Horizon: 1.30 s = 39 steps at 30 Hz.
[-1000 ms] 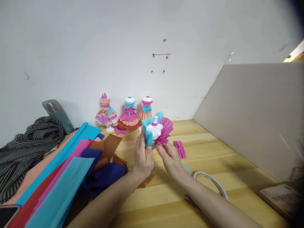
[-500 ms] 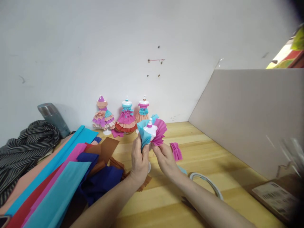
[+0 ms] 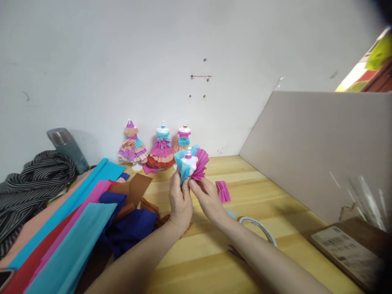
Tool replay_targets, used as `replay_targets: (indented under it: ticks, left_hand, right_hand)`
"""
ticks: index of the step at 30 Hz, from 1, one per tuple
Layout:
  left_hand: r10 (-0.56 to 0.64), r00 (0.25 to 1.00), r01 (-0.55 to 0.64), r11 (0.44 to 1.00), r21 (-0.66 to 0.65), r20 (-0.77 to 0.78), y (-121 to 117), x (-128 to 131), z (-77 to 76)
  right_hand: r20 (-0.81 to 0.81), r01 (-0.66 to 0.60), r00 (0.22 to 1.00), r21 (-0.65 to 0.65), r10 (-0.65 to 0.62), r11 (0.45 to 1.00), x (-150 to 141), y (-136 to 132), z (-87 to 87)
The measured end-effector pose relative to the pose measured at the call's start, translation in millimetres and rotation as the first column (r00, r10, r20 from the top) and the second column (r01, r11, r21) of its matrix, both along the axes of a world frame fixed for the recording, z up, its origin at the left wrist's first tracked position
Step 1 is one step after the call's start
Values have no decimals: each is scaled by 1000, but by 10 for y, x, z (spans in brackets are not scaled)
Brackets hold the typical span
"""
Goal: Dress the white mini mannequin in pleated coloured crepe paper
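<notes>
Between my two hands is a small white dress form (image 3: 189,161) with a pink band at its neck. Pleated blue crepe paper (image 3: 183,168) wraps its left side and pleated magenta crepe paper (image 3: 200,164) fans out on its right. My left hand (image 3: 180,200) is closed round the blue side, thumb at the front. My right hand (image 3: 208,198) pinches the lower front of the magenta side with its thumb. The lower part of the form is hidden behind the hands. A gathered magenta paper piece (image 3: 223,191) lies on the table just right of my right hand.
Three dressed miniature forms (image 3: 162,149) stand against the wall. Coloured crepe paper sheets (image 3: 73,241), a striped cloth (image 3: 39,179) and a bottle (image 3: 67,150) fill the left. At right lie a tape roll (image 3: 266,229), scissors (image 3: 235,252) partly under my forearm, and a cardboard box (image 3: 343,249).
Both hands and the dress form have shifted slightly left and up in view, and the form is turned a little. My right thumb sits closer to the left hand at the front.
</notes>
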<state>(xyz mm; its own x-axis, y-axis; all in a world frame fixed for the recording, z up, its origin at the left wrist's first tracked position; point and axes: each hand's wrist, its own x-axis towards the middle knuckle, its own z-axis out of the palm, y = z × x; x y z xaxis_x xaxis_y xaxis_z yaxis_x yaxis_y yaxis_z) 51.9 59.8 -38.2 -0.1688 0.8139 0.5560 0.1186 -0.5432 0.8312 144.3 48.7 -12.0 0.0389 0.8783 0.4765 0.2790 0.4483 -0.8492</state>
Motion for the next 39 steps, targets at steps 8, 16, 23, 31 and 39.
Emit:
replay_targets:
  ticks: [8, 16, 23, 31, 39]
  left_hand:
    - [145, 985, -136, 986, 98, -91, 34, 61, -50]
    - [260, 951, -223, 951, 215, -166, 92, 88, -121]
    - [265, 943, -225, 953, 202, -202, 84, 95, -103]
    - [76, 960, -22, 980, 199, -270, 3, -27, -145]
    - [51, 976, -10, 982, 191, -212, -17, -52, -88]
  right_hand:
    - [37, -18, 999, 38, 16, 999, -47, 45, 65]
    - [128, 56, 990, 45, -62, 997, -56, 54, 108]
    - [147, 111, 983, 15, -112, 994, -70, 55, 130]
    - [155, 61, 986, 13, -62, 998, -18, 53, 111]
    - [197, -21, 980, 4, 19, 1000, 57, 76, 143]
